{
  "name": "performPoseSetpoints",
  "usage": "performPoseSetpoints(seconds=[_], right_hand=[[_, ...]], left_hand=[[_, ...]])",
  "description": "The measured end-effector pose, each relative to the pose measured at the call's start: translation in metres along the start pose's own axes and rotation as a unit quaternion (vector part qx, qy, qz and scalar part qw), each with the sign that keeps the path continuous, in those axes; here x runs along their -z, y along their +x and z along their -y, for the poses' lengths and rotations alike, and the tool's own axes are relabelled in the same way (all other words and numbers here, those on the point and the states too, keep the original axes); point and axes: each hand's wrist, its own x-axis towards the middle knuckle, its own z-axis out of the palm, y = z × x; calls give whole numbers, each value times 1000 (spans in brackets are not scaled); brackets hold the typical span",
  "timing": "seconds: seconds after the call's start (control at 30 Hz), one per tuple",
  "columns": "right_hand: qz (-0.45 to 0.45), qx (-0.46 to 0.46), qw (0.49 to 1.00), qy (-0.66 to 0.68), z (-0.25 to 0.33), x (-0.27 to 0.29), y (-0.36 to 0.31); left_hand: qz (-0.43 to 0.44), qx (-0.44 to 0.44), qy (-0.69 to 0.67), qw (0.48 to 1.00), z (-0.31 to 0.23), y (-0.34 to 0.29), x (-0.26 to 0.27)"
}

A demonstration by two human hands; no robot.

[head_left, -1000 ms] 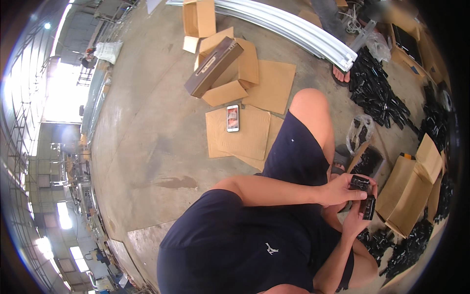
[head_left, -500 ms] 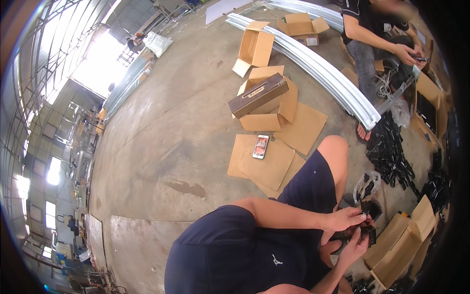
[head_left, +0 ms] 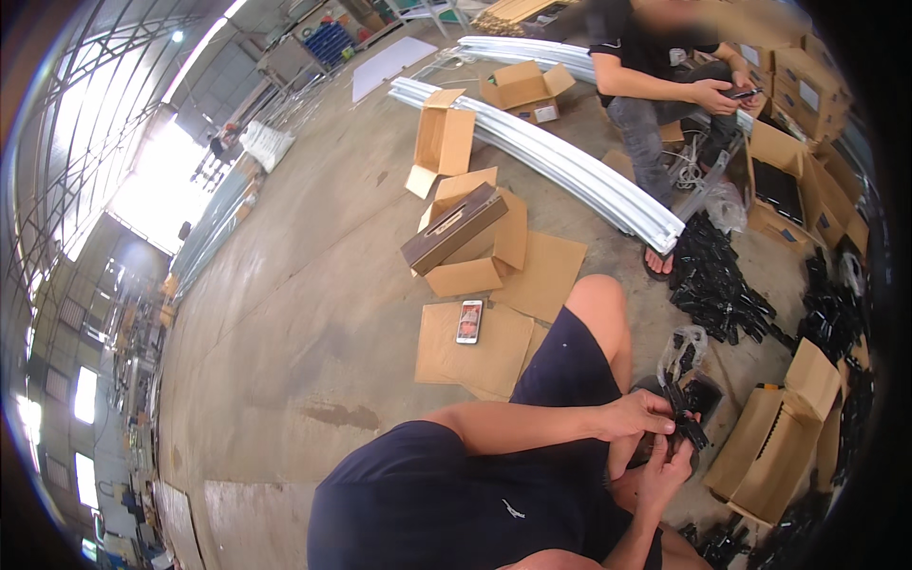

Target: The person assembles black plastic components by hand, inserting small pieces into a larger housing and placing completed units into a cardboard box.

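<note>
My left hand [head_left: 638, 416] and my right hand [head_left: 668, 465] meet at the lower right, in front of my bent leg. Both are closed, with fingertips pinching a small glossy black part [head_left: 692, 431]; its exact kind is too small to make out. Just beyond my fingers sits a dark open container [head_left: 703, 397], with a clear plastic bag [head_left: 686, 350] behind it. To the right of my hands stands an open cardboard box [head_left: 750, 465], with a row of black pieces along its inner wall. A heap of similar black parts [head_left: 717, 285] lies farther off.
Another person [head_left: 655, 90] sits at the far right, both hands on a small dark object. Long pale metal profiles [head_left: 570, 176] cross the floor. Cardboard boxes, a long brown box [head_left: 456, 228] and flat cardboard bearing a phone [head_left: 469, 322] lie ahead. More black parts [head_left: 727, 541] lie at lower right.
The view has shifted, so the surroundings appear farther left. My hands have drawn closer together around the black part, whose pieces looked more apart before.
</note>
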Motion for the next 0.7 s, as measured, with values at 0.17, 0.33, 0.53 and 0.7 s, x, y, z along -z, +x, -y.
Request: performPoseSetpoints(seconds=[0.17, 0.33, 0.53, 0.7], right_hand=[[21, 23, 996, -81, 6, 7, -1], [-19, -37, 987, 155, 10, 26, 8], [-30, -112, 964, 239, 17, 42, 7], [-51, -74, 949, 302, 30, 34, 6]], left_hand=[[-44, 38, 84, 995, -7, 5, -7], [-40, 7, 97, 994, -20, 8, -22], [-27, -4, 165, 986, -33, 9, -33], [2, -15, 199, 980, -23, 9, -23]])
